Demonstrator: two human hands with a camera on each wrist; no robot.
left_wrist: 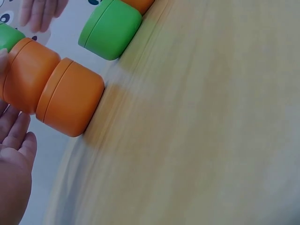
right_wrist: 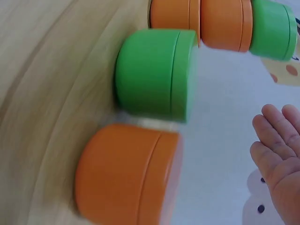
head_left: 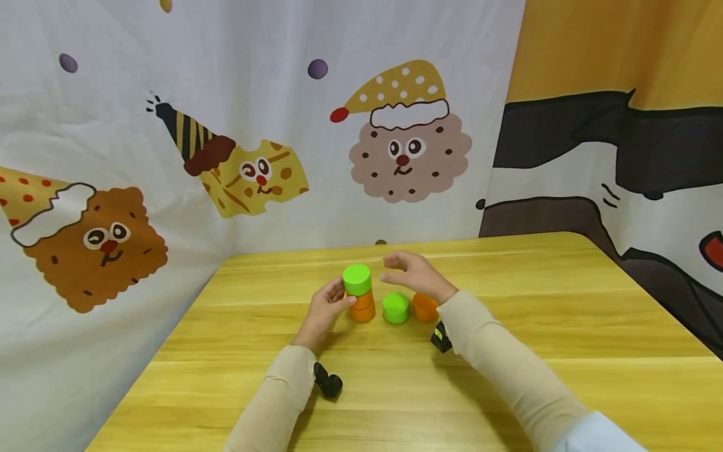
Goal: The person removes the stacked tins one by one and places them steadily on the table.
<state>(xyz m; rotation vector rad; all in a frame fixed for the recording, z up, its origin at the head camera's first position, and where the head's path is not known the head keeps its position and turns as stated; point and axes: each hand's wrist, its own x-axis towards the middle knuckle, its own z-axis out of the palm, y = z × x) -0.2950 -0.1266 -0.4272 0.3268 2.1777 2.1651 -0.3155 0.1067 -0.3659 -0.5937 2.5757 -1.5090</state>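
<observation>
While the left hand (head_left: 326,309) steadies, seemingly with open fingers, the stacked round plastic pots, orange beneath green (head_left: 358,294), the right hand (head_left: 415,275) hovers open above.

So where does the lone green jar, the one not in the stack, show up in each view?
Head: lone green jar at table centre, right of the stack.
Left wrist: top centre.
Right wrist: upper middle.
Shared landmark: the stack, two orange jars under a green one.

orange jar (head_left: 423,307) half hidden behind right hand (head_left: 415,276); wrist views blurred, hands cut off.
</observation>
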